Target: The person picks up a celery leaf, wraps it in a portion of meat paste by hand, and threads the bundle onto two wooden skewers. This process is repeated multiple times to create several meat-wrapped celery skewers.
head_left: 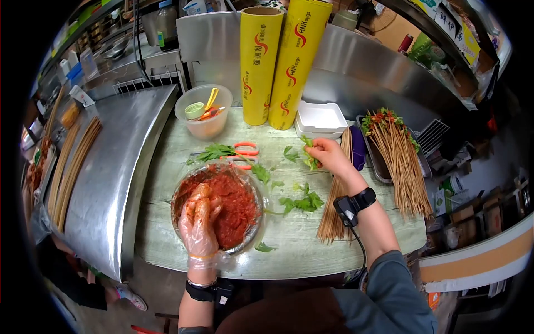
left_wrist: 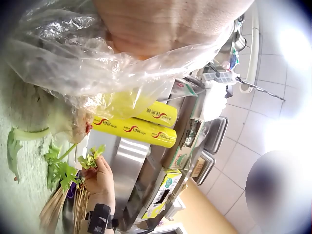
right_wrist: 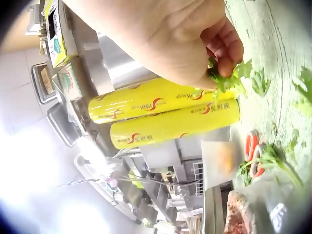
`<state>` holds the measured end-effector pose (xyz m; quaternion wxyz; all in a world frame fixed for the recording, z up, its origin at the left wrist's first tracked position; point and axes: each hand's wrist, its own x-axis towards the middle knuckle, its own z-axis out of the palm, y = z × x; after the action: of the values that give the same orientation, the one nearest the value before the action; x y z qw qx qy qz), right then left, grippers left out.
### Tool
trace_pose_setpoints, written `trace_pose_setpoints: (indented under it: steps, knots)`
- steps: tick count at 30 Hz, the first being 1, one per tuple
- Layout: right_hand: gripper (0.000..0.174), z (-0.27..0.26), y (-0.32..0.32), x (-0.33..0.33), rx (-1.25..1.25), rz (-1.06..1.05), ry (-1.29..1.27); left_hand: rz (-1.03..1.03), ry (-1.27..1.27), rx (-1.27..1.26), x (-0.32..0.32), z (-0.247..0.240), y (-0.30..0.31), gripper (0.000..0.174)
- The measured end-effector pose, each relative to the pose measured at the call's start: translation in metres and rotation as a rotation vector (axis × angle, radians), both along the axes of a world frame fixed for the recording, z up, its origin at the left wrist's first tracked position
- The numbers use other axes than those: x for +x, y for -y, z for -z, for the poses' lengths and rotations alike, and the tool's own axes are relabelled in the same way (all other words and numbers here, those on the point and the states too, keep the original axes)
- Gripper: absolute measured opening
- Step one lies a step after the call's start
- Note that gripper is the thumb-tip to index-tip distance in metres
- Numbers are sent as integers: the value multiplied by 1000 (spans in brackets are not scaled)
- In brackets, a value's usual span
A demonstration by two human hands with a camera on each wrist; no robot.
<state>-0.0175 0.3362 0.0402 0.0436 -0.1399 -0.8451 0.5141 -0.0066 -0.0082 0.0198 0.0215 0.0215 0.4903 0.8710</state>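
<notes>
My left hand (head_left: 199, 222), in a clear plastic glove smeared red, is over the metal bowl (head_left: 257, 196) of red minced meat (head_left: 236, 214). Its fingers point forward and hold nothing that shows. In the left wrist view the glove's loose cuff (left_wrist: 141, 78) covers much of the scene. My bare right hand (head_left: 332, 157) pinches a small bunch of green leaves (head_left: 310, 155) above the table, left of the skewers. The right wrist view shows the leaves (right_wrist: 229, 83) poking out between thumb and fingertips. More leafy sprigs (head_left: 303, 201) lie between bowl and skewers.
Orange-handled scissors (head_left: 246, 148) lie behind the bowl. Two yellow cling-film rolls (head_left: 258, 67) stand at the back, between a clear tub (head_left: 203, 111) and white boxes (head_left: 321, 119). Bare wooden skewers (head_left: 334, 214) lie right, beside a tray of loaded skewers (head_left: 397, 156). A steel counter (head_left: 119, 167) stands left.
</notes>
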Motion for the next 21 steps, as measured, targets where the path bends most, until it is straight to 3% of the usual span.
trace_pose_setpoints:
  steps: [2, 3, 6, 10, 13, 16, 19, 21]
  knots:
    - [20, -1, 14, 0, 92, -68, -46, 1, 7, -8, 0, 1, 0, 35]
    - [24, 8, 22, 1, 452, -73, -217, -2, 9, -12, 0, 1, -1, 35]
    - [27, 0, 56, 8, 709, -104, -297, -4, -1, -18, -1, 3, -1, 35]
    - [24, 15, 88, -15, 332, -264, 0, -13, 2, -11, 0, 3, -2, 34]
    - [22, 34, 103, -38, 420, -179, 4, -9, 16, -31, -1, 3, -1, 32]
    - [22, 43, 100, -47, 485, -321, -4, -2, 12, -22, 0, 3, -1, 32]
    - [18, 27, 85, -35, -192, -232, 49, -5, -4, -25, 0, 2, -1, 32]
    - [17, -2, 74, -13, -362, -122, -21, 6, 15, -40, 0, 1, -2, 34]
